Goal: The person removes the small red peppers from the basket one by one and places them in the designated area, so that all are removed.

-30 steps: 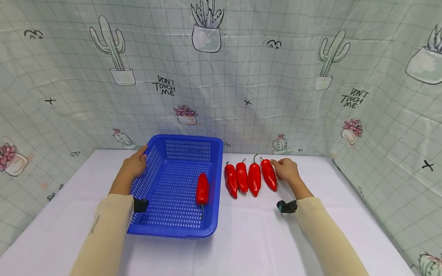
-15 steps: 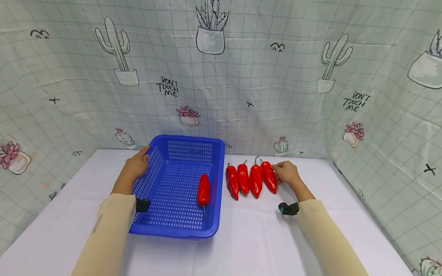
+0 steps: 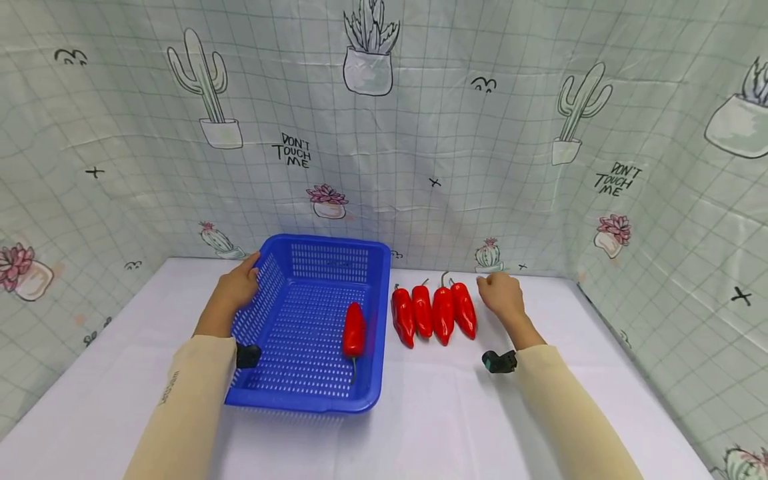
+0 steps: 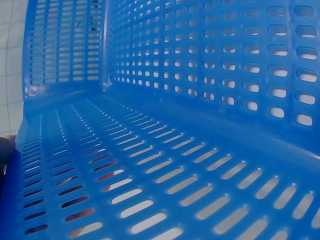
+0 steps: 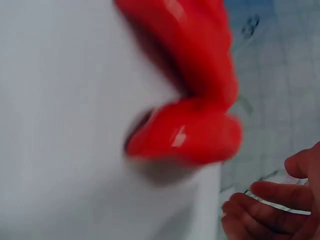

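My left hand (image 3: 237,287) grips the left rim of a blue plastic basket (image 3: 384,280), one finger pointing along it. In the left wrist view, parts of the fingers show through slots in the basket wall (image 4: 220,145), and the rest are hidden. A single red chili pepper (image 3: 353,330) lies inside the basket. Several more stand in a row on the table, with the rightmost pepper (image 3: 463,310) nearest my right hand (image 3: 504,297). That hand is apart from it, holding nothing; its fingers look loosely bent in the right wrist view, beside a blurred red pepper (image 5: 185,135).
A white cloth covers the table (image 3: 432,413). Behind and along both sides hangs a checked curtain (image 3: 408,133) with cactus drawings. The leftmost pepper (image 3: 403,317) of the row is close to the basket's right rim.
My right hand was at the rightmost pepper and has drawn away slightly to the right. That pepper now sits closer to its neighbour. The left hand and basket keep their place.
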Demonstrator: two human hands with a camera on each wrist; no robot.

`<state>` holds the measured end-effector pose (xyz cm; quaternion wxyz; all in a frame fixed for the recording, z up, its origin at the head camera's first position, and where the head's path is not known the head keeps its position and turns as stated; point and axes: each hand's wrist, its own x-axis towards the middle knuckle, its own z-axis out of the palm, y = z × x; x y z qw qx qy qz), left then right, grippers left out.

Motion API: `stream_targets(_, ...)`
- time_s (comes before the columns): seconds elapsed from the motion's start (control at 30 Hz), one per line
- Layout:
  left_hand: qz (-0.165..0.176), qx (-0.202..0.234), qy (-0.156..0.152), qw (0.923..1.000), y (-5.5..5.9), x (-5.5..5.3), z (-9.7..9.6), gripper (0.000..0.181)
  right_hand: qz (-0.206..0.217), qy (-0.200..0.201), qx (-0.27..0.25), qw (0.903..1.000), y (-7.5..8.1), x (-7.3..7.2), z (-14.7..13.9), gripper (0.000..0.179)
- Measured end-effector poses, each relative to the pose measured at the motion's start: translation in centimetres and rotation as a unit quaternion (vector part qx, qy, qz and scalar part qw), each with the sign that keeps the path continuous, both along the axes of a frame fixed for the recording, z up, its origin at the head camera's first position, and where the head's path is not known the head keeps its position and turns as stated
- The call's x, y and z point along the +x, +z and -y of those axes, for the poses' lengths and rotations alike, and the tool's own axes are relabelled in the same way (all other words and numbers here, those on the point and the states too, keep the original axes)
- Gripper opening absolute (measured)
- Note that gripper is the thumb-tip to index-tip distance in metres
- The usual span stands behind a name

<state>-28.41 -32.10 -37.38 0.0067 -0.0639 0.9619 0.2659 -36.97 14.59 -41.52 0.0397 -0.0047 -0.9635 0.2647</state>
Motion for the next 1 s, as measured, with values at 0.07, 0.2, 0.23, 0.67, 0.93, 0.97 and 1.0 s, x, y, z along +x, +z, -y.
stream_targets(0.07, -0.002, -0.002, 0.000, 1.0000, 0.1, 0.0, 0.0, 0.050, -0.041, 0.014, 0.002, 0.9991, 1.0, 0.2, 1.4, 0.040)
stream_targets(0.2, -0.004, -0.001, 0.002, 1.0000, 0.2, 0.1, 0.2, 0.050, -0.049, 0.062, -0.065, 0.9948, 3.3, 0.2, 4.8, 0.038)
stream_targets(0.23, -0.004, 0.001, 0.004, 1.0000, 0.2, 0.1, 0.3, 0.050, -0.041, 0.072, -0.090, 0.9925, 3.9, 0.1, 5.7, 0.038)
stream_targets(0.67, -0.007, 0.012, 0.004, 0.9999, 0.4, 0.2, 0.3, 0.050, 0.121, 0.147, -0.372, 0.9088, 8.3, 0.8, 14.1, 0.048)
stream_targets(0.93, 0.001, 0.012, -0.004, 0.9999, 0.1, 0.1, 0.0, 0.050, 0.232, 0.170, -0.480, 0.8289, 8.3, 2.2, 16.3, 0.071)
stream_targets(0.97, 0.001, 0.010, -0.004, 0.9999, 0.0, 0.2, -0.1, 0.050, 0.237, 0.175, -0.489, 0.8210, 8.2, 2.3, 16.6, 0.074)
stream_targets(1.0, 0.003, 0.009, -0.003, 0.9999, 0.0, 0.2, -0.1, 0.050, 0.241, 0.180, -0.495, 0.8151, 8.0, 2.4, 16.8, 0.076)
